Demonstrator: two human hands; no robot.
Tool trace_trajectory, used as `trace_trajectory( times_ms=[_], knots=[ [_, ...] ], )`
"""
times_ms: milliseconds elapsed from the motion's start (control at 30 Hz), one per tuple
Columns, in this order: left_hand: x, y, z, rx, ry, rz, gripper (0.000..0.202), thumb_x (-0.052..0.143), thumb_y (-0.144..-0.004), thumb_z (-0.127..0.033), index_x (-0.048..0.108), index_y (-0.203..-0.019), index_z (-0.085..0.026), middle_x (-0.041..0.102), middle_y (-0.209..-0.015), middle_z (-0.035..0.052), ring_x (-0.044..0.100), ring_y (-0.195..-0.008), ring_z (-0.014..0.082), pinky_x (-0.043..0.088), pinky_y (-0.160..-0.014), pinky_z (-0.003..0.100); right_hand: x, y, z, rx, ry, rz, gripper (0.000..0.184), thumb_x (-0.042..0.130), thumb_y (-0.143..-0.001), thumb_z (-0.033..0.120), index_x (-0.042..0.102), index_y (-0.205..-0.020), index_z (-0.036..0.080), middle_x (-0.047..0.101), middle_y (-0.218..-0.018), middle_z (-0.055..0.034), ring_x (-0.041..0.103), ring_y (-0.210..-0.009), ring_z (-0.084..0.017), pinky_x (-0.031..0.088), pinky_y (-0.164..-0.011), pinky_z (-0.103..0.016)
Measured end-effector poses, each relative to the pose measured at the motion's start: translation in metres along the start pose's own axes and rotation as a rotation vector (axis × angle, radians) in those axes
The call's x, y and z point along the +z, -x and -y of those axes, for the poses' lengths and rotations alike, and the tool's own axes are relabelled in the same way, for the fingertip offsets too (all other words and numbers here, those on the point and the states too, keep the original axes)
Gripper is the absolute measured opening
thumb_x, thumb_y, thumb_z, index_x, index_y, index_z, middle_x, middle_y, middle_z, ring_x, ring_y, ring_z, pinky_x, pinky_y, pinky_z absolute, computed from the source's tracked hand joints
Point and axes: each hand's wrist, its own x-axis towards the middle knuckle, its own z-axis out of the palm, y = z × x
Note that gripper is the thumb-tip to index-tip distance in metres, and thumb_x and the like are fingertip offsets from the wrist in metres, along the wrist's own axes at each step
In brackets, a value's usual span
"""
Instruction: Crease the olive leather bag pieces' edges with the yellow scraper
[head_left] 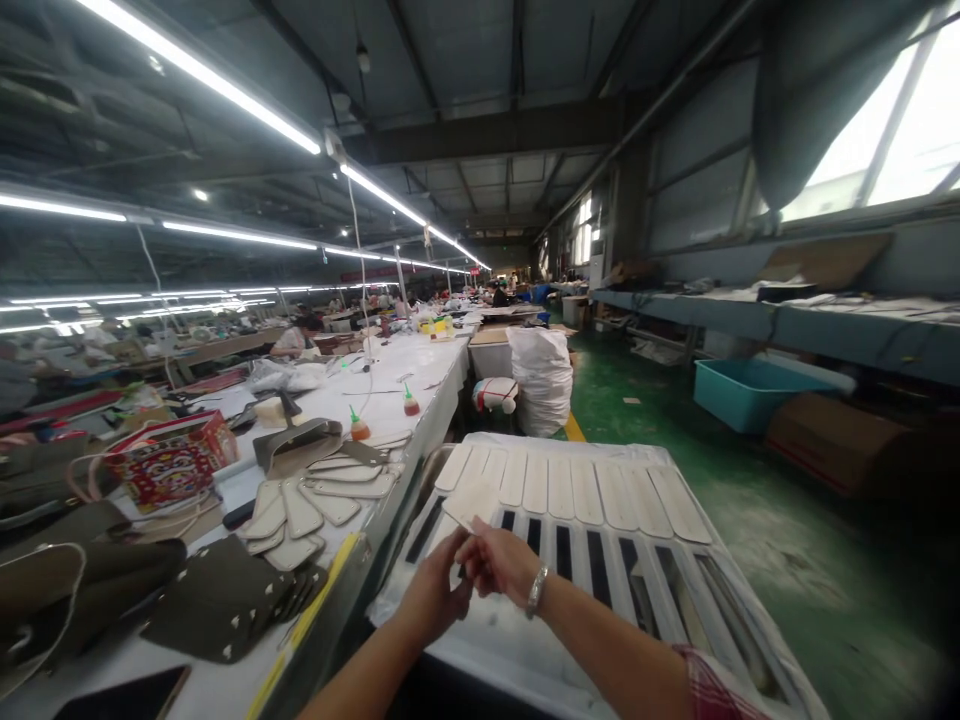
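Observation:
My left hand [435, 592] and my right hand [504, 565] meet over the near part of a white-covered stand. Between their fingertips is a thin cream panel [474, 502], tilted up, its lower edge pinched by closed fingers. How far each finger wraps round it is partly hidden. Beyond my hands, a row of long cream strips with rounded ends [561, 488] lies side by side on the stand. Nearer to me, dark strips [564, 552] alternate with pale bars across the white cover [480, 640]. A bracelet circles my right wrist.
At left, a long white table [409, 365] holds cream rounded pieces [300, 508], dark flaps [232, 600], a patterned red bag [176, 460] and two green-tipped bottles [359, 425]. A white sack [540, 380] stands ahead. Right of the green aisle sits a turquoise tub [750, 392].

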Motion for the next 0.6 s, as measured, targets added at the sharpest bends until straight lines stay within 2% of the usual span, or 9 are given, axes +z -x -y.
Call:
trace_trajectory(
  times_ms=[67, 133, 233, 300, 367, 433, 467, 533, 600],
  knots=[
    [-0.006, 0.011, -0.011, 0.048, -0.045, -0.034, 0.065, 0.054, -0.065, -0.013, 0.036, -0.127, -0.017, 0.055, -0.117, 0.0100, 0.052, -0.107, 0.0227, 0.040, -0.093, 0.034, 0.008, 0.017, 0.002, 0.025, 0.026, 0.003, 0.059, 0.024, -0.090, 0.051, 0.056, -0.061, 0.010, 0.049, -0.044, 0.0002, 0.043, -0.030, -0.008, 0.034, -0.033, -0.019],
    [-0.010, 0.018, -0.019, 0.006, -0.053, -0.031, 0.065, 0.053, -0.065, -0.012, 0.037, -0.128, -0.014, 0.061, -0.106, 0.0097, 0.057, -0.098, 0.0226, 0.043, -0.088, 0.034, 0.018, 0.033, 0.001, 0.056, 0.025, 0.071, 0.067, 0.017, -0.088, 0.059, 0.057, -0.062, 0.010, 0.049, -0.044, -0.0004, 0.044, -0.030, -0.009, 0.035, -0.033, -0.021],
    [-0.017, 0.024, -0.029, -0.040, 0.003, -0.069, 0.054, 0.050, -0.070, -0.015, 0.044, -0.124, -0.012, 0.066, -0.094, 0.0078, 0.061, -0.084, 0.0205, 0.047, -0.079, 0.033, 0.024, 0.065, 0.006, 0.050, -0.048, 0.258, 0.079, 0.008, -0.081, 0.070, 0.058, -0.066, 0.011, 0.050, -0.049, -0.0020, 0.047, -0.034, -0.012, 0.038, -0.034, -0.025],
    [-0.027, 0.028, -0.037, -0.030, 0.054, -0.087, 0.045, 0.048, -0.074, -0.018, 0.049, -0.119, -0.013, 0.065, -0.097, 0.0073, 0.060, -0.087, 0.0203, 0.047, -0.081, 0.033, 0.017, 0.095, 0.015, -0.097, -0.148, 0.287, 0.080, 0.010, -0.076, 0.076, 0.057, -0.068, 0.012, 0.049, -0.051, -0.0007, 0.047, -0.038, -0.012, 0.039, -0.038, -0.027],
    [-0.041, 0.038, -0.048, -0.022, 0.119, -0.054, 0.039, 0.046, -0.078, -0.020, 0.053, -0.115, -0.014, 0.065, -0.099, 0.0067, 0.059, -0.093, 0.0206, 0.046, -0.084, 0.032, 0.001, 0.128, 0.022, -0.446, -0.154, 0.156, 0.071, 0.021, -0.075, 0.077, 0.057, -0.074, 0.016, 0.050, -0.056, 0.0006, 0.049, -0.045, -0.011, 0.043, -0.046, -0.028],
    [-0.056, 0.054, -0.065, -0.004, 0.188, 0.018, 0.036, 0.047, -0.079, -0.021, 0.055, -0.113, -0.014, 0.064, -0.102, 0.0065, 0.058, -0.096, 0.0206, 0.045, -0.086, 0.031, -0.015, 0.156, 0.024, -0.807, 0.146, -0.064, 0.055, 0.040, -0.076, 0.068, 0.058, -0.092, 0.019, 0.060, -0.080, -0.0039, 0.059, -0.072, -0.016, 0.049, -0.069, -0.033],
    [-0.063, 0.063, -0.074, 0.009, 0.215, 0.066, 0.034, 0.046, -0.080, -0.022, 0.055, -0.112, -0.014, 0.064, -0.102, 0.0063, 0.058, -0.096, 0.0202, 0.045, -0.086, 0.031, -0.022, 0.165, 0.021, -0.892, 0.403, -0.134, 0.055, 0.052, -0.072, 0.063, 0.055, -0.105, 0.019, 0.059, -0.101, -0.0076, 0.057, -0.093, -0.021, 0.045, -0.084, -0.038],
    [-0.074, 0.083, -0.094, 0.061, 0.229, 0.153, 0.031, 0.045, -0.083, -0.023, 0.056, -0.111, -0.014, 0.064, -0.101, 0.0057, 0.058, -0.094, 0.0190, 0.045, -0.086, 0.030, -0.029, 0.175, 0.010, -0.915, 0.925, -0.189, 0.080, 0.068, -0.063, 0.055, 0.040, -0.128, 0.018, 0.041, -0.132, -0.0136, 0.036, -0.122, -0.028, 0.028, -0.102, -0.045],
    [-0.081, 0.102, -0.112, 0.138, 0.172, 0.211, 0.029, 0.044, -0.085, -0.024, 0.056, -0.110, -0.016, 0.063, -0.102, 0.0056, 0.057, -0.095, 0.0181, 0.043, -0.088, 0.030, -0.029, 0.176, -0.007, -0.841, 1.274, -0.146, 0.097, 0.070, -0.060, 0.053, 0.027, -0.136, 0.013, 0.028, -0.140, -0.0170, 0.024, -0.128, -0.031, 0.021, -0.106, -0.048]
  ],
)
